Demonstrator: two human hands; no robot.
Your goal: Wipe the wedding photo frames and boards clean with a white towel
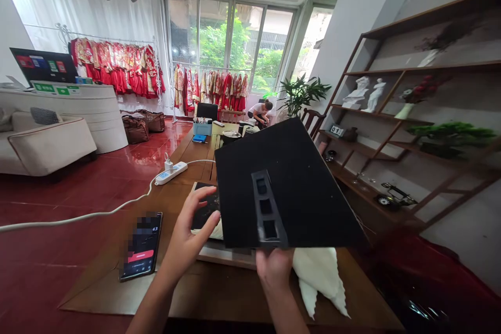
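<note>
A flat black board (309, 182) is tilted up above the table, its dark face towards me. A grey strip (259, 203) with three square cut-outs runs along that face. My right hand (274, 269) grips the board's lower edge, and its fingers are hidden behind it. Just left of the board, my left hand (195, 222) is open with thumb and fingers apart, holding nothing. Beneath the board lies a dark panel (205, 209) with light edges, partly covered. Cream cloth (323, 276) with a wavy edge hangs out below the board at the right.
A phone (141, 246) with a lit screen lies on the wooden table (188, 292) at the left. Farther back are a white power strip (171, 172) with its cable and a blue box (202, 126). Shelves (391, 70) line the right wall. A person (261, 112) sits beyond the table.
</note>
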